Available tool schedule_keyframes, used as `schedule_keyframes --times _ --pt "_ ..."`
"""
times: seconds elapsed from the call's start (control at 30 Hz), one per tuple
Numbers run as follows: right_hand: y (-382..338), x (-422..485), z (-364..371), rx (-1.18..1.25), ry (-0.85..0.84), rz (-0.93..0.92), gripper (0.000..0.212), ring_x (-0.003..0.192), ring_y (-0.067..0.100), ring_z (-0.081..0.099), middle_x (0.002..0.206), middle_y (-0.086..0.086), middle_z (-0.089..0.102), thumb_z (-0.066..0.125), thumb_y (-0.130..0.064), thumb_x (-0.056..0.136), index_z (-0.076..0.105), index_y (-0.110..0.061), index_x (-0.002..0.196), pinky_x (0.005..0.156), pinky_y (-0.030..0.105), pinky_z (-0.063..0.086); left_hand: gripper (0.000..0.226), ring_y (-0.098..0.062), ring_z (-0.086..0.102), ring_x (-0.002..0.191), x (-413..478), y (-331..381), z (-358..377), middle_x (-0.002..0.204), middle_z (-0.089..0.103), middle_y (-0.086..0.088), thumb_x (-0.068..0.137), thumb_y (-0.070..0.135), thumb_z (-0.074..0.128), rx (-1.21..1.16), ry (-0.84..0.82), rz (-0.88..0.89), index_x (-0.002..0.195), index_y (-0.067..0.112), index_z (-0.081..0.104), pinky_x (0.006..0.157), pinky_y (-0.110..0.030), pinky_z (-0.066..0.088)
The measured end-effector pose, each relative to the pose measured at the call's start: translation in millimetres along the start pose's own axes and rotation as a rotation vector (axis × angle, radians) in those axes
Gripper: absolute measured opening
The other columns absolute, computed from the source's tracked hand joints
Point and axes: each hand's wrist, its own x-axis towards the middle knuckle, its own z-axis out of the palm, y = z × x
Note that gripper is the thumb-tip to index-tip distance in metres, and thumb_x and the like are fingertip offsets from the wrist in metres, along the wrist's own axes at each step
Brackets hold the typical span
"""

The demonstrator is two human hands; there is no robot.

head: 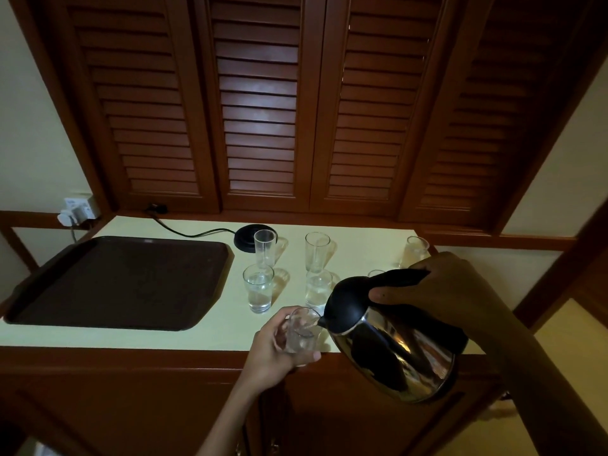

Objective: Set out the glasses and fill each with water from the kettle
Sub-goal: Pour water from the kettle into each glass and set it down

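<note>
1. The left hand [271,352] has its fingers curled round one held glass [301,330] at the front edge of the counter [210,337]. I cannot tell whether the glass's foot rests on the counter.
2. The right hand [437,284] is closed round the black handle of the single kettle [391,347]. The kettle is tilted, with its spout at the held glass's rim.
3. Seven glasses show in all: the held one and six standing on the counter.
4. Nearest stand two short ones, the left short glass [258,287] and the middle short glass [318,289]. Both have water in them.
5. Behind them are two tall ones, the left tall glass [265,248] and the right tall glass [316,251]. Both look empty.
6. Only the rim of a hidden glass [376,273] shows above the kettle. A far glass [416,251] stands at the right, and I cannot tell what it holds.
7. One black kettle base [245,238] sits behind the left tall glass, and its one cord [184,229] runs off to the left.
8. One dark tray [121,281] lies on the counter's left.
9. Four louvred doors [260,110] stand behind the counter.
</note>
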Motion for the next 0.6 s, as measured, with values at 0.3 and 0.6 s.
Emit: schedule_keyframes --times 0.3,0.6 --pt "1.5 -0.6 -2.5 -0.005 0.002 -0.003 0.049 0.057 0.011 0.069 0.057 -0.003 0.07 0.084 -0.066 0.055 0.072 -0.019 0.065 0.055 0.021 0.047 0.073 -0.011 0.074 0.102 -0.8 0.0 3.1 0.113 0.076 0.004 0.061 0.007 0.099 0.001 -0.005 0.008 0.123 0.021 0.064 0.075 -0.016 0.056" --pt "3.0 -1.1 -4.8 0.04 -0.014 -0.014 0.067 0.054 0.008 0.069 0.051 -0.008 0.07 0.07 -0.08 0.033 0.072 -0.02 0.063 0.054 0.02 0.048 0.072 -0.012 0.074 0.104 1.6 2.9 6.7 0.114 0.076 0.003 0.061 0.008 0.099 -0.005 -0.004 0.0 0.124 0.022 0.064 0.079 -0.019 0.057"
